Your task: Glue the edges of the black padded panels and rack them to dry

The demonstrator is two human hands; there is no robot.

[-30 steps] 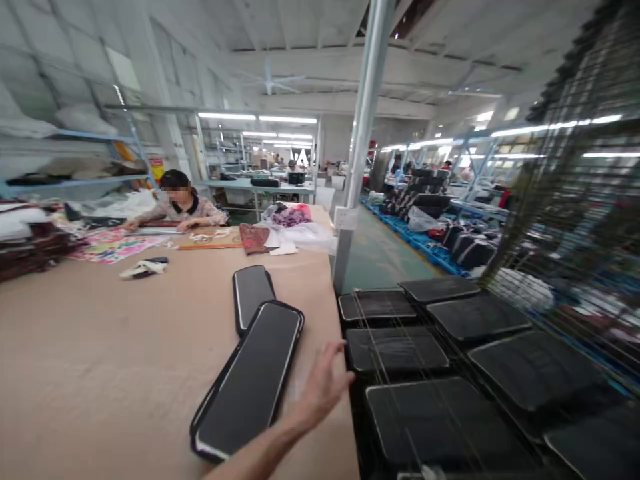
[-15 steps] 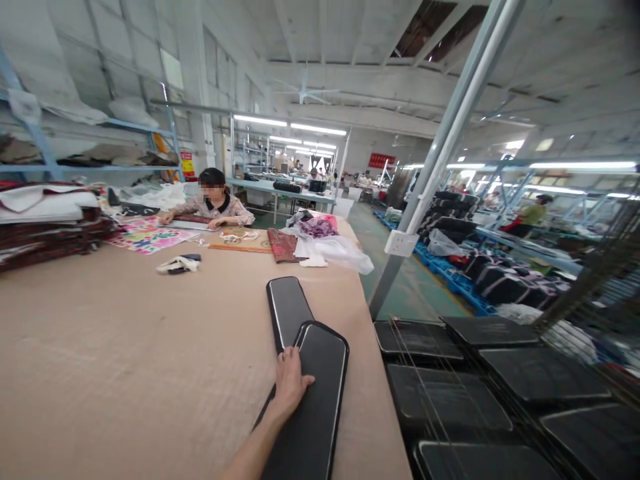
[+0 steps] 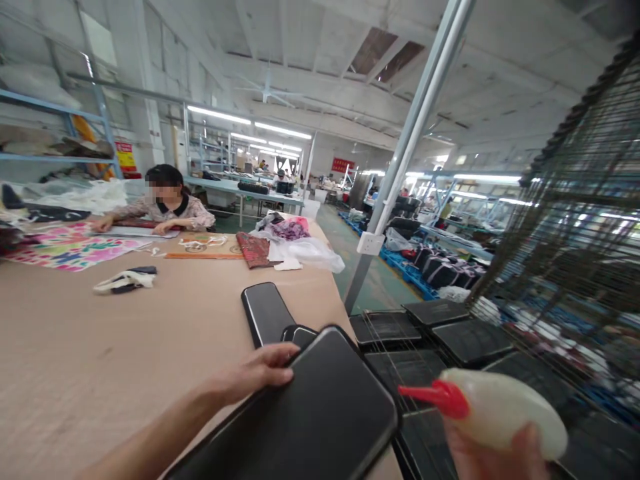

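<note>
A black padded-looking panel [image 3: 310, 413] with rounded corners is tilted up off the table in front of me. My left hand [image 3: 263, 370] grips its left edge, thumb on the upper face and the other fingers at or behind the rim. Beneath and beyond it, another black panel [image 3: 266, 310] lies on the tabletop, with a corner of one more between them. At the lower right, my right hand [image 3: 480, 453] is closed around a pale squeeze bottle [image 3: 510, 403]. The bottle's red nozzle points left, toward the raised panel's right edge, and is apart from it.
Several black panels [image 3: 473, 337] lie on a wire rack right of the tan table [image 3: 165, 333]. A metal post [image 3: 395, 167] with a socket box rises by the table's edge. Across the table a person [image 3: 170, 207] sits near patterned cloth [image 3: 75, 247]; plastic-wrapped fabric [image 3: 305, 250] lies beyond the panels.
My left hand has lifted and tilted the upper panel toward me. My right hand has come into view with the squeeze bottle. The view has turned to the right.
</note>
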